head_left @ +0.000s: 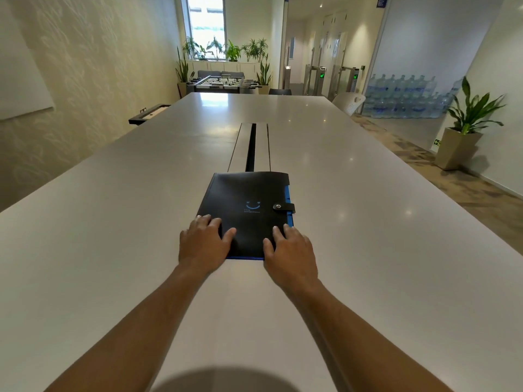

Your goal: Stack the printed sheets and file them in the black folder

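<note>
On the near middle of the grey table [113,222], the left hand [202,244] lies flat, fingers spread, gripping nothing, on the black folder [246,193]. That folder is closed and snapped shut; the right hand [291,254] rests likewise, palm down, on its near right corner

Both bare forearms reach straight forward from the bottom corners, converging toward the middle. The left hand [204,242] lies palm down, fingers spread and extended, tips pointing forward and slightly right, thumb angled inward. The right hand [290,251] mirrors it, palm down, fingers flat and loosely spread, thumb turned toward the left hand. Neither hand is curled around anything; both rest flat and open. Wrists are level, close together, with a gap between the thumbs.
</note>
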Action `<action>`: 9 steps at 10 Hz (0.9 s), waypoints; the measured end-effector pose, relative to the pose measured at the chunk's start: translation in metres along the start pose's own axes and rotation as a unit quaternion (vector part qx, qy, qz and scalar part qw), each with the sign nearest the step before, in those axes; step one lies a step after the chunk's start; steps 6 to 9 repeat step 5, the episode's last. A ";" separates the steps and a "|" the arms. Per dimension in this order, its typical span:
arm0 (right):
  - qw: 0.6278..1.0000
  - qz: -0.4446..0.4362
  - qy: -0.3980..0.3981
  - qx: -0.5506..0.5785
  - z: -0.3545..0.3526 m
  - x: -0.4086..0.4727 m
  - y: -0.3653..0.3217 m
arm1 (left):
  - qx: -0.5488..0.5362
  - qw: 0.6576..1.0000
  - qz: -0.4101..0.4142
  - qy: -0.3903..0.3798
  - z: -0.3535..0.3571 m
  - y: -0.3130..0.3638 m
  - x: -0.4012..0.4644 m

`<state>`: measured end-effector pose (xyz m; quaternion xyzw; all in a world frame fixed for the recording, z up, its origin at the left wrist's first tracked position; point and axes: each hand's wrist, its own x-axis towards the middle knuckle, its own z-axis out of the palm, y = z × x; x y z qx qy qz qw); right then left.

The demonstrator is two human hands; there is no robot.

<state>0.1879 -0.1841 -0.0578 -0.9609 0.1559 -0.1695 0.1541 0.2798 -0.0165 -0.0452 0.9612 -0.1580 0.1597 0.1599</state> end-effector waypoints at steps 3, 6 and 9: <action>0.998 0.008 -0.063 0.016 -0.006 -0.002 -0.002 | 0.006 0.999 0.006 -0.038 0.001 -0.002 -0.002; 0.998 0.022 0.026 0.061 -0.039 -0.021 0.008 | -0.035 0.998 0.045 0.016 -0.017 0.007 -0.021; 0.998 0.022 0.026 0.061 -0.039 -0.021 0.008 | -0.035 0.998 0.045 0.016 -0.017 0.007 -0.021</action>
